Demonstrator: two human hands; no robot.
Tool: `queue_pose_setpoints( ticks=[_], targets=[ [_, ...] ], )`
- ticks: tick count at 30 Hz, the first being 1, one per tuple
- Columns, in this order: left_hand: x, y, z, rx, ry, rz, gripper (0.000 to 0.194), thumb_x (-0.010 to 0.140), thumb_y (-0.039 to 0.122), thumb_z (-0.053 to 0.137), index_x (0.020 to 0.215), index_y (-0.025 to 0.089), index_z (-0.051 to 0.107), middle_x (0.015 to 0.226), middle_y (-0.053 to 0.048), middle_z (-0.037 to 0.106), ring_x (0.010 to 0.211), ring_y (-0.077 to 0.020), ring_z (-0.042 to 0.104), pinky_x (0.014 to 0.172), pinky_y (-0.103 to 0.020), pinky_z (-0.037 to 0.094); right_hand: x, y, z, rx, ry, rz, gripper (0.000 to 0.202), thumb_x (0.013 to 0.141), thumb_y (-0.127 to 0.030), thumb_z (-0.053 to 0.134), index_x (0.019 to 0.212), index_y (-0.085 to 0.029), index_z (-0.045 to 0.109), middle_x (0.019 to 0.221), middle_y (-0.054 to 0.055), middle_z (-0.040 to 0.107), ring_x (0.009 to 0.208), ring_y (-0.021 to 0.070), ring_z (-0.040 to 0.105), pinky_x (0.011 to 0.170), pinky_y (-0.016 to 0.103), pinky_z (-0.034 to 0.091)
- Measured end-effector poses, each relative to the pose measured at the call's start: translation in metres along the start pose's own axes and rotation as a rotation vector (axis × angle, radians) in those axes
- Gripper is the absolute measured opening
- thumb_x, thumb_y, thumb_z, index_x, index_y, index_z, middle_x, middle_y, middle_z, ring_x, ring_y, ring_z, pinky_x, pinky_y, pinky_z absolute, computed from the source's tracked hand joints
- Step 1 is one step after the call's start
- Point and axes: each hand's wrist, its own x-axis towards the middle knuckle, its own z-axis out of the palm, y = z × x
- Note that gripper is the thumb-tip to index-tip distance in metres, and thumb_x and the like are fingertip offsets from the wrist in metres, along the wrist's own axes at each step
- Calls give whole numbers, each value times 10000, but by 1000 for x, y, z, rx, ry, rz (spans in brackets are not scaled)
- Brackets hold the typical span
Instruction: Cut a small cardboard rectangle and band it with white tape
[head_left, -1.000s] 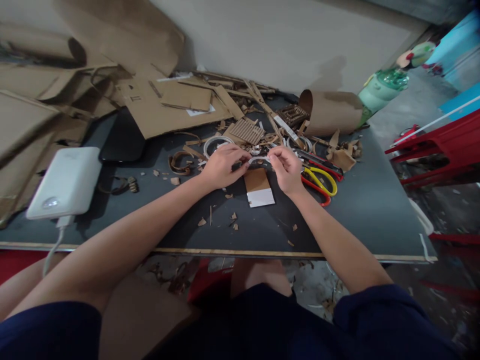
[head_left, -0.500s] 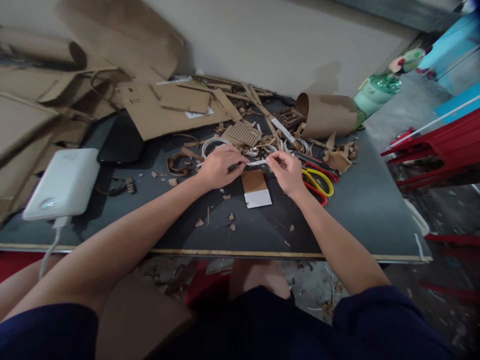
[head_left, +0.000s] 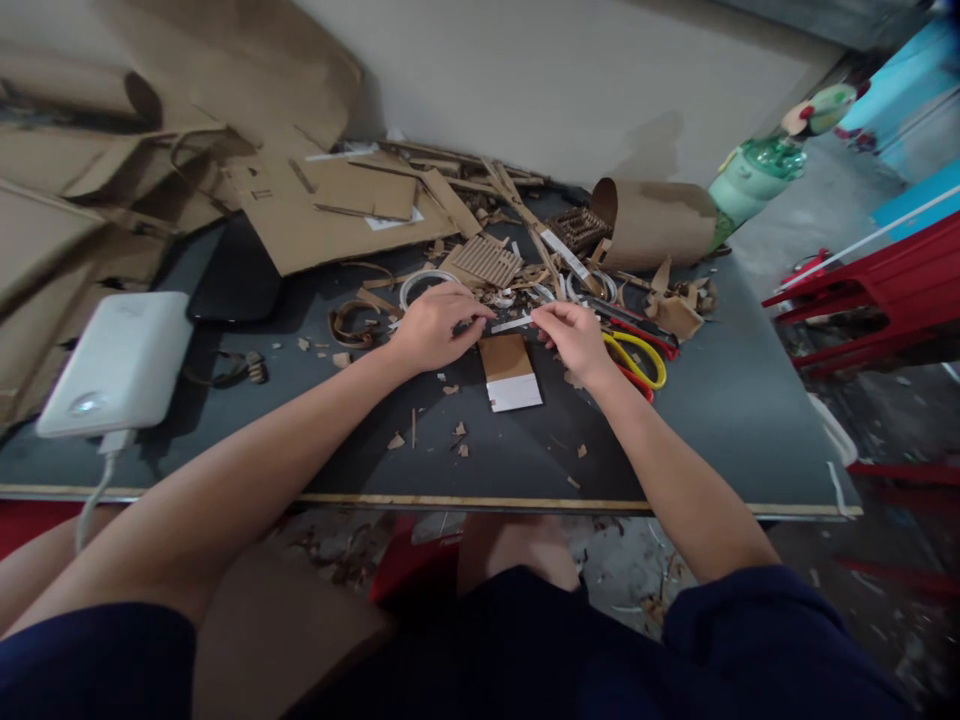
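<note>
A narrow white strip (head_left: 511,324) lies across the gap between my hands, above the table. My right hand (head_left: 574,338) pinches its right end between thumb and index finger. Close to the strip's left end, my left hand (head_left: 441,325) has its thumb and index finger drawn together. Whether anything small sits between them is too fine to see. Just below the strip, a small cardboard rectangle (head_left: 508,356), brown at the top and white at the bottom, rests flat on the table.
Scissors with yellow and red handles (head_left: 637,360) lie right of my right hand. A tape roll (head_left: 427,284) and cardboard scraps (head_left: 487,260) spread behind my hands. A white power bank (head_left: 116,365) with a cable sits left; a cardboard tube (head_left: 660,222) and green bottle (head_left: 757,185) stand far right.
The left fingertips have come away from the strip's left end, which now shows free. My right hand still holds the other end. The cardboard rectangle stays in place on the table.
</note>
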Motion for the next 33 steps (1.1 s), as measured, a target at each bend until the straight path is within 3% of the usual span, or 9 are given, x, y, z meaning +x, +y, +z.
queue_pose_setpoints(
  ticks=[5, 10, 18, 28, 33],
  targets=[
    [0, 0, -1, -25, 3, 0, 303, 949, 272, 487, 983, 152, 764, 845, -94, 754, 905, -242, 700, 820, -393, 573, -4, -2, -1, -81, 14, -107, 283, 766, -473, 675, 705, -197, 681, 635, -20, 622, 616, 111, 530, 619, 278, 399],
    [1, 0, -4, -21, -18, 20, 295, 928, 276, 498, 989, 150, 757, 857, -91, 753, 893, -234, 696, 833, -390, 572, -6, -5, 0, -60, 19, -127, 294, 747, -481, 703, 716, -189, 696, 673, -10, 666, 631, 112, 549, 685, 299, 434],
    [3, -3, -7, -67, -4, 57, 276, 889, 234, 515, 999, 145, 752, 804, -67, 747, 864, -227, 679, 845, -390, 556, -2, 3, 8, -79, -8, -177, 300, 731, -484, 707, 725, -185, 732, 727, 17, 727, 679, 136, 604, 675, 304, 442],
    [4, -4, -7, -128, -49, -130, 301, 901, 387, 569, 1036, 191, 753, 821, -41, 743, 930, -217, 663, 924, -394, 517, 0, 5, 11, -4, -5, -190, 284, 728, -481, 707, 723, -198, 720, 704, 2, 697, 664, 128, 580, 633, 293, 429],
    [5, -10, -7, -124, -108, -115, 349, 918, 439, 528, 827, 190, 755, 784, -50, 719, 896, -224, 645, 908, -401, 509, 0, 6, 11, 4, 9, -176, 303, 724, -493, 706, 738, -190, 718, 715, 8, 698, 653, 124, 570, 634, 298, 431]
  ],
)
